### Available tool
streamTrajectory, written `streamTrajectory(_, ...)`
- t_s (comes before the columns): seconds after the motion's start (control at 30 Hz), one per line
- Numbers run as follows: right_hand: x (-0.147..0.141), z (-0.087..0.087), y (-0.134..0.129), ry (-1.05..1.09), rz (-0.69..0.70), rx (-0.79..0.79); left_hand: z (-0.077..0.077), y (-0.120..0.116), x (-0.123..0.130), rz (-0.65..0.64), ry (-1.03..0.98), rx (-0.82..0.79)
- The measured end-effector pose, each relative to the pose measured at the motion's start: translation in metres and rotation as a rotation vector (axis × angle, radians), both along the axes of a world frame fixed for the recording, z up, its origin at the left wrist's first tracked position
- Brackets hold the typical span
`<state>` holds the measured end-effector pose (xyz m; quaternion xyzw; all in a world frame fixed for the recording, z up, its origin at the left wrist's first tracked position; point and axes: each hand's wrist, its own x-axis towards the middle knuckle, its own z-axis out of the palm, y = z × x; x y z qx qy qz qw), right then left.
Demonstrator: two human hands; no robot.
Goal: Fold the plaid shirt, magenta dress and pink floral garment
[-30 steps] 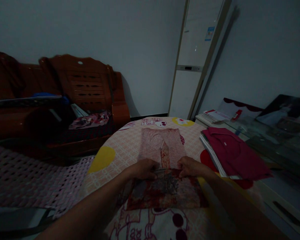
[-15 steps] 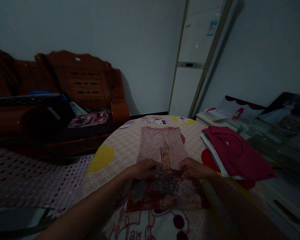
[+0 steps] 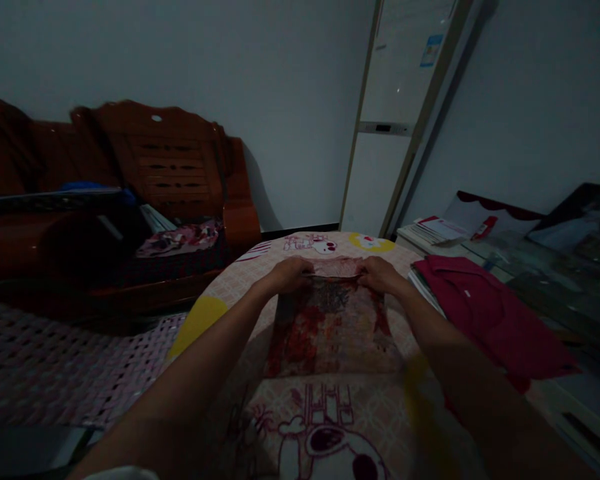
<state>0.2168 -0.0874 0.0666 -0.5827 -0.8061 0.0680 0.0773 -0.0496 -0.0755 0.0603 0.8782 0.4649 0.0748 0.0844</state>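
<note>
A patterned red and brown garment (image 3: 335, 333) lies folded on the round table, its far edge pinched between both hands. My left hand (image 3: 293, 273) grips the left end of that edge, fingers closed. At the right end, my right hand (image 3: 377, 273) is closed on the same edge. Just beyond the fingers a strip of the garment's pale pink side (image 3: 333, 267) shows. The fingertips are partly hidden by the cloth.
The table wears a printed cloth (image 3: 245, 273). A folded magenta garment (image 3: 485, 307) lies on a stack at the right, beside a glass-topped cabinet (image 3: 530, 267). A woven chair (image 3: 80, 373) stands at left, a wooden sofa (image 3: 170, 160) behind it.
Both hands have moved away from me toward the table's far side, carrying the garment's edge. The patterned side now covers most of the pale pink part.
</note>
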Motion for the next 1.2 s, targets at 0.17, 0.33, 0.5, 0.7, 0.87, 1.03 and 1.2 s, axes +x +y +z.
streamTrajectory(0.17,-0.017,0.000,0.042,-0.142,-0.106,0.094,-0.004,0.046,0.003,0.141,0.099,0.055)
streamTrajectory(0.33,-0.023,-0.010,0.075,-0.204,-0.111,0.140,-0.012,0.082,0.004,0.181,0.122,0.058)
streamTrajectory(0.5,-0.026,-0.037,0.097,-0.225,-0.114,0.123,-0.039,0.100,0.009,0.214,0.117,0.028)
streamTrajectory(0.7,-0.022,-0.080,0.095,-0.224,-0.109,0.111,-0.076,0.097,0.012,0.295,0.052,0.067)
streamTrajectory(0.87,-0.018,-0.086,0.095,-0.215,-0.160,0.156,-0.085,0.100,0.010,0.339,-0.025,0.120)
streamTrajectory(1.03,-0.019,-0.080,0.102,-0.222,-0.188,0.170,-0.082,0.106,0.013,0.334,-0.061,0.151)
streamTrajectory(1.2,-0.028,-0.084,0.087,-0.191,-0.122,0.216,-0.078,0.084,0.024,0.272,-0.120,0.277)
